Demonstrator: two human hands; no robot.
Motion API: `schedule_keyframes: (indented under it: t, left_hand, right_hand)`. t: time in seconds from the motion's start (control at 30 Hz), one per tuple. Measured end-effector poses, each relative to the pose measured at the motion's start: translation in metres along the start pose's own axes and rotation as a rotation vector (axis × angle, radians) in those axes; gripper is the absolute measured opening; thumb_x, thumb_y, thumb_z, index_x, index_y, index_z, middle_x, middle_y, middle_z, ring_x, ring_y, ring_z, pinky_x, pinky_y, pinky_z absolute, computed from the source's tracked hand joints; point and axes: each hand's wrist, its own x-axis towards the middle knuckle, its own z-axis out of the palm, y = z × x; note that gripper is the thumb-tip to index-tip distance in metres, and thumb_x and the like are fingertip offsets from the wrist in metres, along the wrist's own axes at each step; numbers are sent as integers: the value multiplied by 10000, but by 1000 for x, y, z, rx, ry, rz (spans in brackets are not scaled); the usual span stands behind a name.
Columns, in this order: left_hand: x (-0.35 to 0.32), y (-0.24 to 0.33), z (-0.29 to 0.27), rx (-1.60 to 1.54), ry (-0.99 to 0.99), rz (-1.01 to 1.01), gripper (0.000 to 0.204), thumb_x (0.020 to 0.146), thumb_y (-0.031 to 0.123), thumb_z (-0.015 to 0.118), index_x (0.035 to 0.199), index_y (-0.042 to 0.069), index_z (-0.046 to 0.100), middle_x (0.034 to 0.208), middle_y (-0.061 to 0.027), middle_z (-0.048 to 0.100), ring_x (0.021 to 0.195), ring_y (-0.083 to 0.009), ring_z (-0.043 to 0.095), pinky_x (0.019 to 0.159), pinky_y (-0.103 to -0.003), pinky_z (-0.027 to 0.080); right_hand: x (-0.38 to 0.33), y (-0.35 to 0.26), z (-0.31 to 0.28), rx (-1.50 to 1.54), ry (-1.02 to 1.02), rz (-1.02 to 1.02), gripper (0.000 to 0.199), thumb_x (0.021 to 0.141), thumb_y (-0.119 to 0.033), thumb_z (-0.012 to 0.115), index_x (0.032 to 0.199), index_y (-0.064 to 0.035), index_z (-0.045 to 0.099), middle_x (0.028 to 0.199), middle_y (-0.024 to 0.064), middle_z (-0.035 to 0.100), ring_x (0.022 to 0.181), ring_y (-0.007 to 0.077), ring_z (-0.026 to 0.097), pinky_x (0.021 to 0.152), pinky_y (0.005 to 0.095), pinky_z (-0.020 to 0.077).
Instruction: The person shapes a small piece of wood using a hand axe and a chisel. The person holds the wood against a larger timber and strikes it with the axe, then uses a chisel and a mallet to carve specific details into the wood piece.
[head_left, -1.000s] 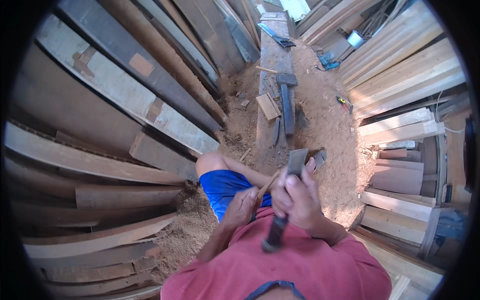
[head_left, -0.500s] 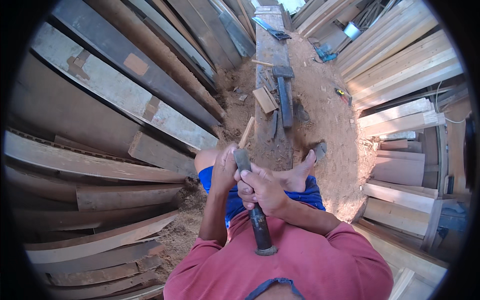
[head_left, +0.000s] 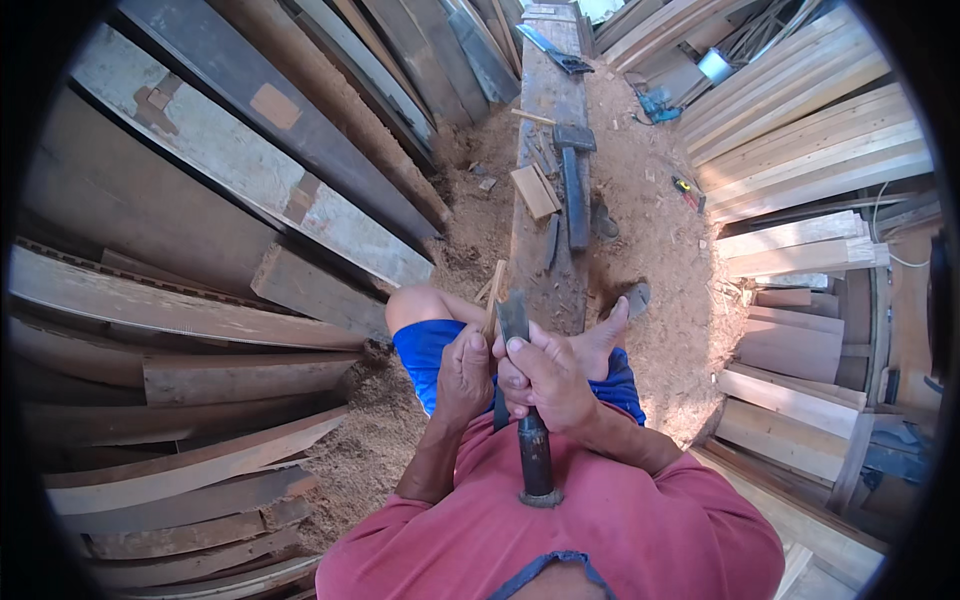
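A long, narrow wooden bench [head_left: 550,92] runs away from the viewer down the middle. Near its far end lies a handsaw [head_left: 557,52] with a dark handle. Closer in, a dark mallet [head_left: 576,195] lies with its head pointing away; to its left are a small pale wood block [head_left: 534,193] and a dark sliver [head_left: 552,243]. Brown sawdust [head_left: 655,235] covers the ground, where a small yellow-and-red tool [head_left: 684,187] sits to the right. Farther back are a blue power tool [head_left: 658,106] and a whitish can [head_left: 715,66]. Big weathered boards [head_left: 345,130] crowd the left side; paler planks [head_left: 800,130] are stacked along the right.
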Motion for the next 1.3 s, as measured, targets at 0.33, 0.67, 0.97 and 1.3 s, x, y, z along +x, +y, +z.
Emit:
schedule_keyframes:
  t: [0.33, 0.67, 0.97, 1.3]
  left_hand:
    - [-67, -61, -16, -140, 22, -378, 447, 937, 518, 566, 839, 83, 547, 588, 3, 473, 518, -108, 451, 468, -253, 346]
    - [71, 2, -10, -101, 23, -27, 327, 1039, 338, 412, 962, 48, 539, 717, -6, 520, 681, -94, 493, 620, -266, 412]
    - [32, 20, -21, 366, -115, 153, 381, 1048, 288, 363, 1055, -1, 610, 746, -103, 609, 660, -186, 577, 605, -339, 448]
    - [19, 22, -9, 272, 11, 120, 385, 1056, 269, 346, 1039, -17, 604, 702, -100, 596, 620, -199, 576, 594, -354, 454]
  right_hand:
    - [-31, -48, -9, -95, 81, -414, 162, 1021, -208, 425, 1044, -51, 460, 662, 6, 426, 471, 70, 369, 453, 256, 398]
    - [30, -6, 12, 158, -105, 53, 108, 1006, -190, 451, 1044, -101, 499, 691, -39, 434, 490, 46, 372, 489, 250, 405]
    - [4, 3, 13, 16, -81, 31, 145, 1020, -194, 417, 1033, -71, 491, 662, -33, 408, 479, 42, 365, 462, 238, 399]
    - [1, 1, 11, -65, -72, 29, 164, 1021, -201, 412, 1037, -56, 486, 674, -20, 421, 479, 56, 378, 448, 235, 407]
